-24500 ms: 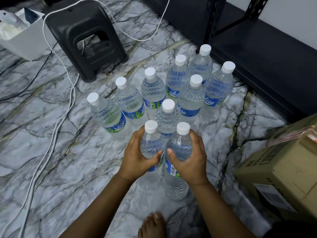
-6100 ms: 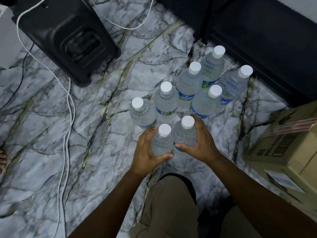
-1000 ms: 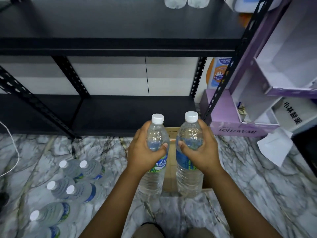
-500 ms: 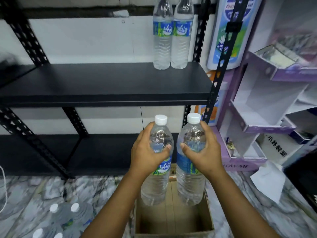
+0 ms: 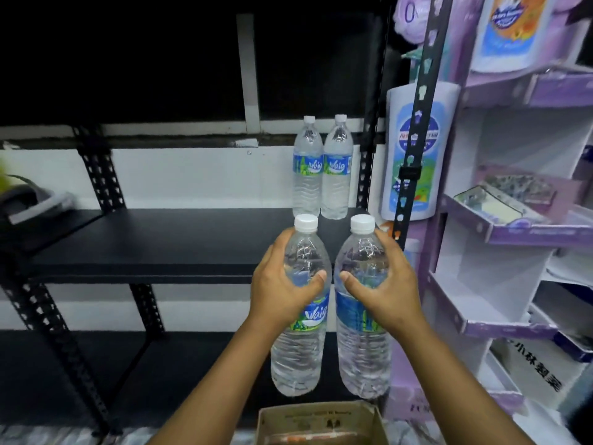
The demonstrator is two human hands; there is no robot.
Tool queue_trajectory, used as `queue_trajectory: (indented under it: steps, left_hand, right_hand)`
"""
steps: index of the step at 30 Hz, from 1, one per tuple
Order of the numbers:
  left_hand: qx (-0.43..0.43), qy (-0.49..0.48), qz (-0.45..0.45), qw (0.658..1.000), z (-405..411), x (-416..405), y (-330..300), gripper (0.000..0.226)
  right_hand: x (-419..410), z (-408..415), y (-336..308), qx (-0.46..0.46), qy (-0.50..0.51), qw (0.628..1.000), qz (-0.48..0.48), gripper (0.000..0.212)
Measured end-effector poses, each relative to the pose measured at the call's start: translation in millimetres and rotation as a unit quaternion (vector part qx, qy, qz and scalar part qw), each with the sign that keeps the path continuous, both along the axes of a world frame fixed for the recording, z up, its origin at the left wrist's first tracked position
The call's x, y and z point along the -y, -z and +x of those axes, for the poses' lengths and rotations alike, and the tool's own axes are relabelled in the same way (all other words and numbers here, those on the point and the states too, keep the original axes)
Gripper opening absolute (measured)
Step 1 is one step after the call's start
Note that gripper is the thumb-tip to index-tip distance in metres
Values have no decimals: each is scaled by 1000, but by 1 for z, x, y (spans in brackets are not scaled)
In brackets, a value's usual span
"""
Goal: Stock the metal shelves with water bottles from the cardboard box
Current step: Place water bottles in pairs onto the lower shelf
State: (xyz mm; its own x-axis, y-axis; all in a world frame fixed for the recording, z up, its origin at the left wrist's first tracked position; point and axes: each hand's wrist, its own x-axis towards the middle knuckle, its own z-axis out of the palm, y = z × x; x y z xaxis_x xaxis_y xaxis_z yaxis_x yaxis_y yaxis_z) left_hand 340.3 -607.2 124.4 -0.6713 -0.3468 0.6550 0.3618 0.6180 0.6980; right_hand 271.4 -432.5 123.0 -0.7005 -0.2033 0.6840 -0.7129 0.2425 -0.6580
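Before black metal shelves (image 5: 160, 248) on white wall, left hand (image 5: 282, 287) gripping bottle (image 5: 300, 342), right hand (image 5: 385, 287) gripping another (image 5: 362, 348)

1. The left hand (image 5: 282, 293) grips the left held bottle (image 5: 300, 316); the right hand (image 5: 385, 290) grips the right held bottle (image 5: 362, 319), just beside it.
2. Both held bottles stand upright in the air, in front of the metal shelf (image 5: 167, 242) and above the cardboard box (image 5: 321, 422).
3. Two shelved bottles (image 5: 322, 168) stand side by side, touching, at the shelf's back right.
4. A shelf upright (image 5: 414, 123) rises right of them.
5. A large printed bottle (image 5: 394, 155) stands behind that upright.
6. A tiered cardboard display (image 5: 513, 226) stands farther right.
7. A lower shelf (image 5: 96, 364) lies beneath.
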Motion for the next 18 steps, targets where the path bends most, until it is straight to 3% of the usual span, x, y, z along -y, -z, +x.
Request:
queue_trajectory:
  steps: [18]
  left_hand:
    - [-92,-16,-1,996,-73,17,-108,75]
  right_hand:
    - [30,-70,-108,-57,-4,995,-78,83]
